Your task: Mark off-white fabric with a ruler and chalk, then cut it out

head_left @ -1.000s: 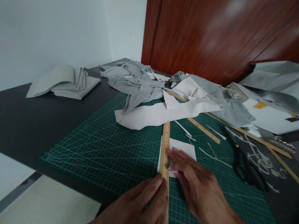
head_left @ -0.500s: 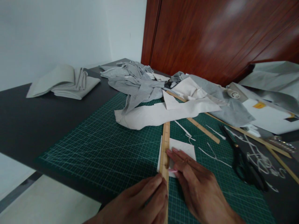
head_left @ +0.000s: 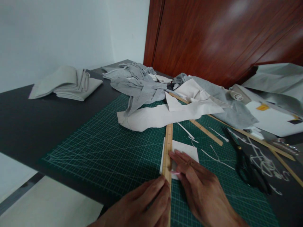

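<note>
A wooden ruler (head_left: 169,138) lies lengthwise over a small white fabric piece (head_left: 188,148) on a green cutting mat (head_left: 99,151). My left hand (head_left: 146,201) pinches the ruler's near part between thumb and fingers. On the fabric, along the ruler's right edge, my right hand (head_left: 199,183) rests with its fingers stretched out and lying flat. A small pink streak shows at its thumb tip; I cannot make out what it is. A long white fabric strip (head_left: 151,118) covers the ruler's far end.
Black scissors (head_left: 247,164) lie to the right, beside tangled white thread (head_left: 265,162) and more wooden rulers (head_left: 208,131). Grey fabric (head_left: 139,83) is heaped at the back. Folded cloth (head_left: 68,83) sits at the far left, and a white machine (head_left: 272,116) stands at the right.
</note>
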The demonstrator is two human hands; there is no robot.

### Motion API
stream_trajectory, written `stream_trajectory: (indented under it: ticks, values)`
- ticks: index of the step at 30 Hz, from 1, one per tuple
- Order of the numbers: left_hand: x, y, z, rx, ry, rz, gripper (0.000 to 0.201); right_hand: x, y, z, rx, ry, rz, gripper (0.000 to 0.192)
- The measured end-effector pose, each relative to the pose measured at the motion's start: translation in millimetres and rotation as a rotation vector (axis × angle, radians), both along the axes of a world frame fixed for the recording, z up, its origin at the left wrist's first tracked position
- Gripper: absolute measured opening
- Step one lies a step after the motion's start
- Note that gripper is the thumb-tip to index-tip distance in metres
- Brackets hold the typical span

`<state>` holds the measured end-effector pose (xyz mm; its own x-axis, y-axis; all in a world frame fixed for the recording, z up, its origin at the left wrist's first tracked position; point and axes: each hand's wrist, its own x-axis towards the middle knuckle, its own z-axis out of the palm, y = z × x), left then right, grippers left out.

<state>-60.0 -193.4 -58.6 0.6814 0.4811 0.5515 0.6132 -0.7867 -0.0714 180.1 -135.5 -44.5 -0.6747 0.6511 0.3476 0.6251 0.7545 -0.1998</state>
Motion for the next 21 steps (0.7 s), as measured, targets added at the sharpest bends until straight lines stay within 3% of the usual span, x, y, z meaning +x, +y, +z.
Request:
stream_trajectory:
  ticks: [10,21]
  values:
    - [4.6,-4.1,-2.5,0.014,0.065,0.022,0.03,0.7,0.8,0.8,0.005,0.002,0.009,0.056]
    - [4.0,-0.5,8.1,-0.009,0.083,0.006,0.033,0.0,4.0,12.5,-0.11,0.007,-0.015,0.048]
